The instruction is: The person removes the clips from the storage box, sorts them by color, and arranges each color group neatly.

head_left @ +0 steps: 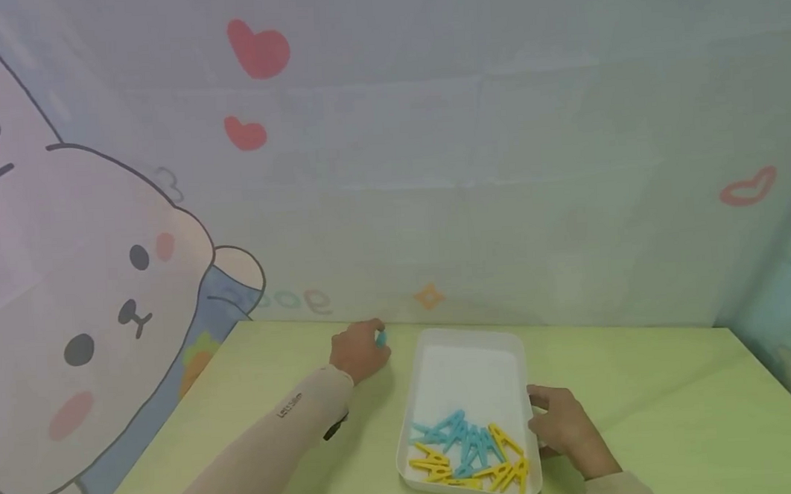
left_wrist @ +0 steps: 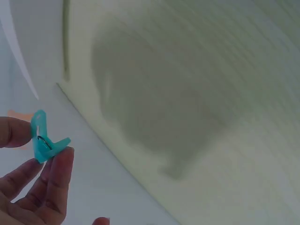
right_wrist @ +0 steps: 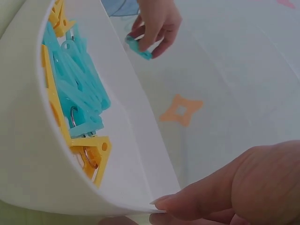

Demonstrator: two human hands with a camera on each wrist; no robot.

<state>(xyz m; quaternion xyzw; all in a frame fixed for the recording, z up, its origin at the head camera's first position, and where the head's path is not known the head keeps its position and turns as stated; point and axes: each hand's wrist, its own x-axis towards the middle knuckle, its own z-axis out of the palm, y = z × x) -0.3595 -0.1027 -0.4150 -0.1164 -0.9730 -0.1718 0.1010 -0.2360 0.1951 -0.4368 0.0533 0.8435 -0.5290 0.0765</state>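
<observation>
A teal clothespin (left_wrist: 44,140) is pinched between the thumb and fingers of my left hand (head_left: 361,351), left of the tray's far end. The right wrist view also shows that left hand (right_wrist: 159,23) with the clothespin (right_wrist: 139,48) beyond the tray wall. My right hand (head_left: 564,425) grips the right side wall of the white tray (head_left: 465,363), thumb on the rim. At the tray's near end lie several teal clothespins (head_left: 473,443) and several yellow clothespins (head_left: 506,439), jumbled together.
The tray stands on a yellow-green table (head_left: 645,405). Behind the table hangs a pale cloth backdrop (head_left: 471,161) printed with hearts and a large rabbit (head_left: 116,291). Table surface extends to both sides of the tray.
</observation>
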